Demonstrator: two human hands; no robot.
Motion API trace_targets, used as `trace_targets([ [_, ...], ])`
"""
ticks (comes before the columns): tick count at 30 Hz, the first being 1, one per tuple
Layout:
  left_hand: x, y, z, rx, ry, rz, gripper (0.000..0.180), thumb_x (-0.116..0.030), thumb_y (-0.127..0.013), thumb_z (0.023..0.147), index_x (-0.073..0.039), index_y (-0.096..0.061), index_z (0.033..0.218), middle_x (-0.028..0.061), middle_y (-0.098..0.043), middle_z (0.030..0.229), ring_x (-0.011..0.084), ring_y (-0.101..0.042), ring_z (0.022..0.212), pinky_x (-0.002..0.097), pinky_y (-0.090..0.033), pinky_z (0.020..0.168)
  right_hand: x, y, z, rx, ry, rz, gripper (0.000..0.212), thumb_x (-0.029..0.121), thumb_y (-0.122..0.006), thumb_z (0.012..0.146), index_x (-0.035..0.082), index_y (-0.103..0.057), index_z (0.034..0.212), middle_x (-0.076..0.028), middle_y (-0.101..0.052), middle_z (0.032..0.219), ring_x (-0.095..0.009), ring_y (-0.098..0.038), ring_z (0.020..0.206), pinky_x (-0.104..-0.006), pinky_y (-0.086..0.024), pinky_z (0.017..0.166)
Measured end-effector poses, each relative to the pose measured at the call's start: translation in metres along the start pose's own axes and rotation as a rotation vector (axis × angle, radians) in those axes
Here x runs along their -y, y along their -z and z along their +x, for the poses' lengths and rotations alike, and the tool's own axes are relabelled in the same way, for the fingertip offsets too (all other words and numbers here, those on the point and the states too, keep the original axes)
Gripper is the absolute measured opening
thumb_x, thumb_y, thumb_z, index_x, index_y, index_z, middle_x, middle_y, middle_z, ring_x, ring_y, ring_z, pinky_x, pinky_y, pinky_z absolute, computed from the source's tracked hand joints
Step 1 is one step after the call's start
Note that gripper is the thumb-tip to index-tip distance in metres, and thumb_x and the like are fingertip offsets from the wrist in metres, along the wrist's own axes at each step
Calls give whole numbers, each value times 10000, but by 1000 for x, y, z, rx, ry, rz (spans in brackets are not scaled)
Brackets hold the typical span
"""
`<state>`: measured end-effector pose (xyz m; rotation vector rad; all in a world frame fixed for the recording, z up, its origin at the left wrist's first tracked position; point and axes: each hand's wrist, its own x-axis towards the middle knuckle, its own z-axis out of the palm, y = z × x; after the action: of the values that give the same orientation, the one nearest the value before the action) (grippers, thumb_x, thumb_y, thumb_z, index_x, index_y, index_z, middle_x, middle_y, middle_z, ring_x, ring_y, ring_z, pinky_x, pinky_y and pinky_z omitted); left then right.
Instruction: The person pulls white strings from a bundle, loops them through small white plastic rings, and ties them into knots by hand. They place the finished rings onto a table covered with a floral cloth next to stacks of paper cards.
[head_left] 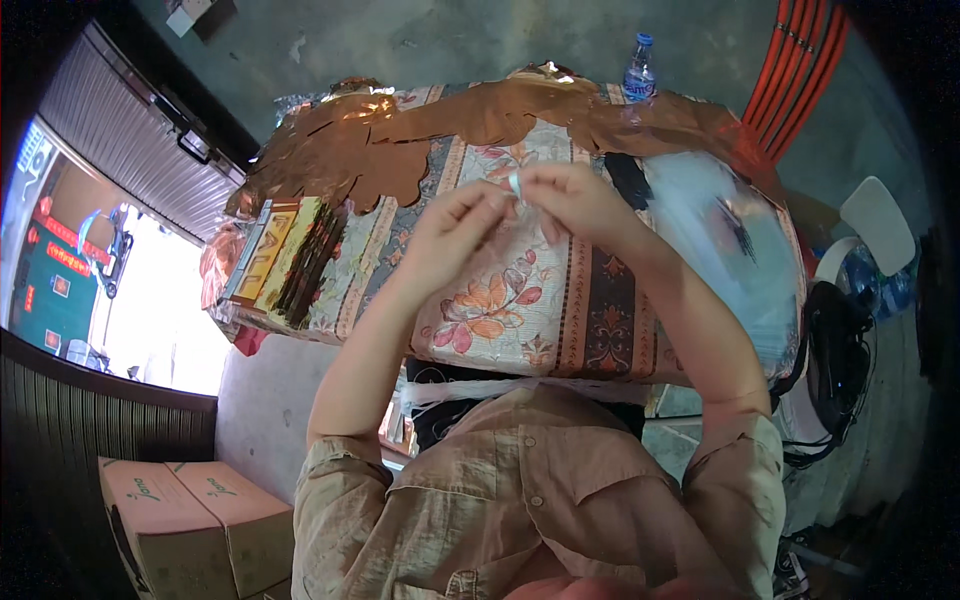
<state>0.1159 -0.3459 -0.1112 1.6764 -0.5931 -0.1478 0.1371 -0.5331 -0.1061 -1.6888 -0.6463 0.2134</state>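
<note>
Centrally, head view: two bare hands, raised together over a table with a floral-patterned cover [490,335]

Item: small pale, shiny piece [515,185], held between the fingertips above the middle of the cover; its exact kind too small to tell

Item: right hand [572,200], thumb and fingers pinched on the piece

Item: left hand [455,232], fingers curled, tips meeting the right's; whether it also grips the piece, cannot tell

Item: brown glossy sheeting [400,150], cut in wavy outline, along the far side

Item: bundle of yellow, green and dark brown strips [290,258], at the left end

Item: heap of clear plastic bags [705,225], at the right end

Item: bottle, blue-capped [640,72], upright near the far edge

Item: cardboard boxes [190,520], on the floor, lower left
</note>
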Motion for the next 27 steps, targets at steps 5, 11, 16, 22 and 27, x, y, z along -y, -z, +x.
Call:
trace_targets([
  [5, 12, -1, -7, -155, 0, -54, 193, -187, -467, 898, -21, -557, 855, -42, -481, 649, 35, -427, 598, 202, -340, 514, 10, -7, -10, 235, -126, 394, 239, 156, -439, 889, -11, -571, 998, -13, -530, 544, -74, -496, 433, -204, -371, 414],
  [11, 4, -9, -20, -114, -42, 168, 155, -141, -478, 880, -8, -535, 823, -14, -497, 698, 54, -447, 645, 208, -379, 578, -9, -15, 0, -8, 3, 204, 232, 125, -466, 864, -15, -564, 1020, -18, -553, 566, -68, -502, 443, -197, -350, 406],
  [16, 15, 19, -17, -246, -94, 130, 170, -149, -476, 881, -3, -520, 805, -5, -507, 711, 65, -458, 676, 214, -383, 602, 8, -21, -10, 287, -158, 183, 232, 121, -488, 843, -9, -579, 1011, -13, -556, 582, -54, -495, 455, -185, -343, 406],
  [22, 27, -8, -25, -22, 115, -9, 206, -178, -462, 896, -3, -551, 833, -27, -498, 665, 41, -442, 623, 198, -360, 558, -9, -22, 5, 61, -11, 278, 262, 76, -478, 834, -21, -551, 1066, -31, -585, 684, -63, -511, 468, -186, -378, 422],
  [27, 20, 1, -22, -174, -35, 350, 195, -151, -500, 879, 22, -564, 812, 5, -528, 646, 83, -484, 586, 221, -399, 536, -14, -23, -4, 100, -99, 195, 223, 66, -476, 833, -18, -564, 1020, -35, -584, 690, -64, -501, 456, -189, -389, 432],
])
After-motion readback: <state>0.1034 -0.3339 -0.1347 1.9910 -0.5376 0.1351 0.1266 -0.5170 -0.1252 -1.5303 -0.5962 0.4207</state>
